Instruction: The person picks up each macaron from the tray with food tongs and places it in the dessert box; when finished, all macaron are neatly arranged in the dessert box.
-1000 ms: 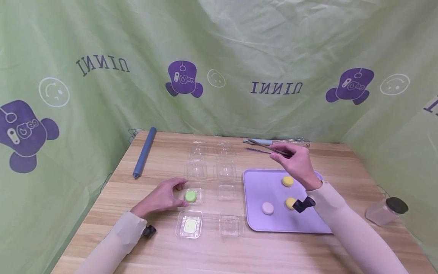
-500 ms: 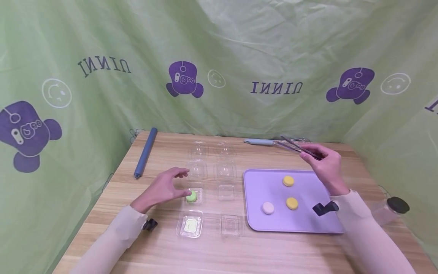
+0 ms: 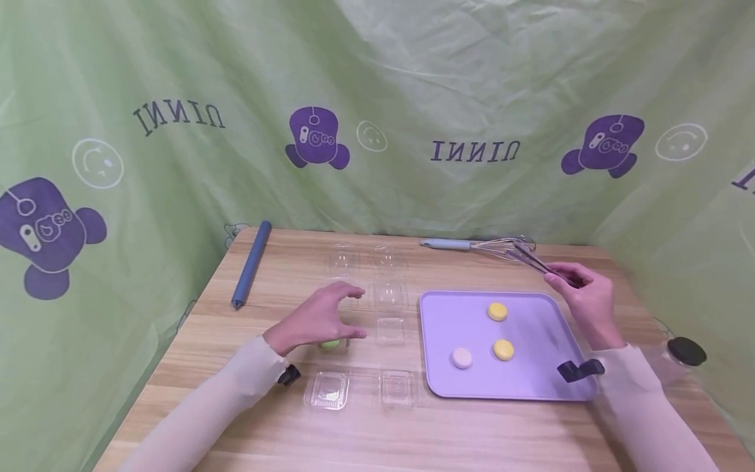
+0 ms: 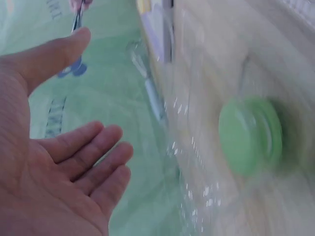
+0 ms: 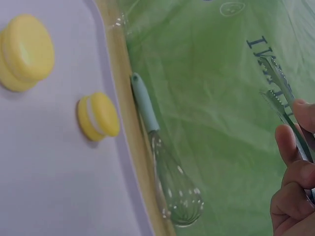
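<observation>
Left of the purple tray (image 3: 478, 385), the left hand (image 3: 321, 318) has its grip released, the thumb spread well away from the fingers and nothing held. Partly hidden by it in the head view, a green macaron (image 4: 248, 135) sits in a clear container, also left of the tray; the left wrist view shows hand and macaron apart. At the tray's right edge, the right hand (image 3: 590, 301) has its grip closed around metal tongs (image 3: 533, 259), whose serrated tips stand apart from each other with nothing between them.

On the tray lie two yellow macarons (image 3: 503, 349) and a pale pink macaron (image 3: 462, 358). To the tray's left stand clear square bases (image 3: 397, 388), with clear domed lids (image 3: 388, 293) behind them. A whisk (image 3: 446, 244) with a light blue handle lies behind the tray, a blue rolling pin (image 3: 251, 265) far to its left, and a jar (image 3: 687, 352) with a black lid to its right, all on the wood-grain surface (image 3: 366, 436).

Behind the tray hangs a green curtain (image 3: 401, 196), printed with purple figures, white winking smileys and purple capitals; the print is upside down, and the capitals, turned upright, seem to read "UINNI". Right of the tray, another word is cut off.
</observation>
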Demonstrator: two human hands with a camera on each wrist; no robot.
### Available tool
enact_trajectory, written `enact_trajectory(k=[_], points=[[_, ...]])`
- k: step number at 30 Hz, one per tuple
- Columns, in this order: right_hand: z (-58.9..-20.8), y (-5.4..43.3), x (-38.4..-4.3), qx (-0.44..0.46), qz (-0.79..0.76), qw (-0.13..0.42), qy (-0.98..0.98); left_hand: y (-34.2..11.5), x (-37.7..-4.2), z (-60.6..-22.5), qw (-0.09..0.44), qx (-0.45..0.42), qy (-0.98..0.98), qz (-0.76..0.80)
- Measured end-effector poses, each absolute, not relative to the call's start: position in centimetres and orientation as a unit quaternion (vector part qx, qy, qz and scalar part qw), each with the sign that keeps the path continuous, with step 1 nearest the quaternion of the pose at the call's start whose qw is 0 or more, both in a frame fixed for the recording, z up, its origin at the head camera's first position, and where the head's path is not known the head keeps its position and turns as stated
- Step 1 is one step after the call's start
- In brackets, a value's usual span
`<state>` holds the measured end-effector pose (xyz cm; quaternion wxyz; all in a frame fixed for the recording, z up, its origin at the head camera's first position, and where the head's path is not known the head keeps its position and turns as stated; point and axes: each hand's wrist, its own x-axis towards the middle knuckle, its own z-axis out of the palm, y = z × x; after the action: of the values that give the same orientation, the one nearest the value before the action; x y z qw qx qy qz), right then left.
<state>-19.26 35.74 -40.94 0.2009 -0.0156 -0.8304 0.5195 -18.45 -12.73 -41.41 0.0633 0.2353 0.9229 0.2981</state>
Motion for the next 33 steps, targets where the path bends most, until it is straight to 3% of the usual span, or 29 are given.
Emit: enact_trajectory(k=[5, 21, 33], points=[[-42.1, 36.2, -19.2, -0.026, 0.520, 0.169, -0.837, -11.1, -18.9, -42.1, 0.080, 0.241, 0.927, 0.276], [-44.2, 36.3, -19.4, -0.044, 0.499, 0.145, -0.853, -9.0, -19.3, -43.6, 0.117, 0.224, 0.939, 0.235], [-44.6, 36.1, -19.8, -0.048, 0.454, 0.107, -0.883, -8.6, -19.6, -44.1, 0.109, 0.230, 0.944, 0.211]])
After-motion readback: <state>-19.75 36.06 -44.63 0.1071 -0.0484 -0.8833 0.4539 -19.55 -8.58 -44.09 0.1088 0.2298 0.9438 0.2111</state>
